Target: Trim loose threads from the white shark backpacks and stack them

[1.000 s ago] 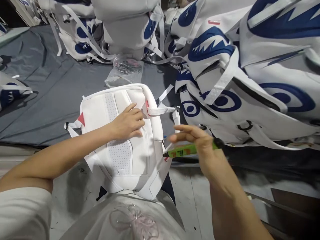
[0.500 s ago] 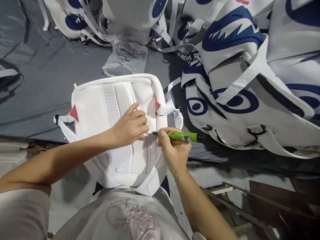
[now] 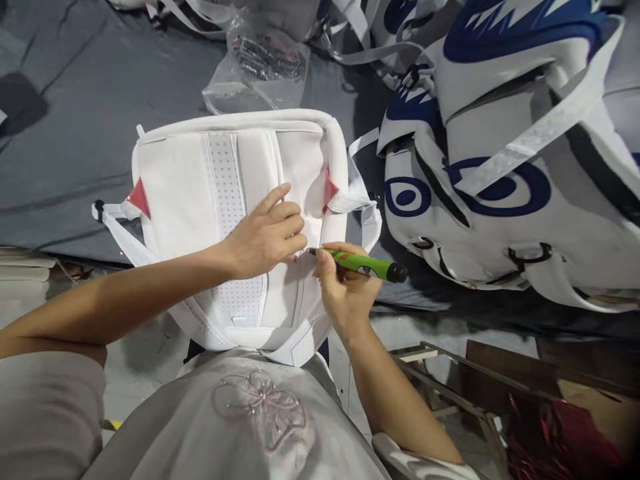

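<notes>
White backpack (image 3: 220, 193) lies back-panel up on the grey cloth (image 3: 75, 120) of the work surface, its lower edge hanging toward the person's lap. Two red triangular tabs sit where the side straps meet the panel, and a perforated strip runs down its middle. The left hand (image 3: 265, 233) presses flat on the panel, fingers together, gripping nothing. The right hand (image 3: 345, 293) is closed around a green pen-shaped tool (image 3: 360, 262), held like a pencil, its dark tip touching the panel just beside the left fingertips. Dark markings on the tool's barrel are too small to read. Blue-and-white printed backpacks (image 3: 500, 153) are piled to the right, close by. A clear plastic bag (image 3: 260, 67) of small dark parts lies beyond the backpack's top edge.
</notes>
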Tool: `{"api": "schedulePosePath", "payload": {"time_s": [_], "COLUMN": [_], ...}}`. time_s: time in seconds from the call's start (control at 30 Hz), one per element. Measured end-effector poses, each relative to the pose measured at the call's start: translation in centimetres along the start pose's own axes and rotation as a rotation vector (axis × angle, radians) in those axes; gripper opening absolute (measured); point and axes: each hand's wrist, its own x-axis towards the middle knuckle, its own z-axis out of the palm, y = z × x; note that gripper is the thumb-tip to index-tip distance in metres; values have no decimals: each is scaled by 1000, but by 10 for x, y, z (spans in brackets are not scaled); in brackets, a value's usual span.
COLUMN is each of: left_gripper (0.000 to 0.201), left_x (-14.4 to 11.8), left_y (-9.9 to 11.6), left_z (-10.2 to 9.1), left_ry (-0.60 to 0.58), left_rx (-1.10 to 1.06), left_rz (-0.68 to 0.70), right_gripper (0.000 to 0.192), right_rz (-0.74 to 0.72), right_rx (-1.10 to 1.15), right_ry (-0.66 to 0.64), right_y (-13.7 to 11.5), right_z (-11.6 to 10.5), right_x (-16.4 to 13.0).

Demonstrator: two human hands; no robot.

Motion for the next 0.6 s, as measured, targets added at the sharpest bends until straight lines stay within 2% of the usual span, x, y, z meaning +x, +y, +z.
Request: {"api": "schedulePosePath", "payload": {"time_s": [0.37, 0.6], "left_gripper": [24, 23], "left_x": [1, -1], "left_y": [0, 5], "left_z": [0, -2], "left_ry": [1, 16], "left_rx": [-25, 120], "left_rz": [-18, 28], "right_gripper": [26, 28], "right_rz": [-27, -19], "right_rx": [-113, -114], "right_ry": [-16, -43], "right_y": [-2, -7], "right_z": [-2, -3], "right_x": [2, 7]}}
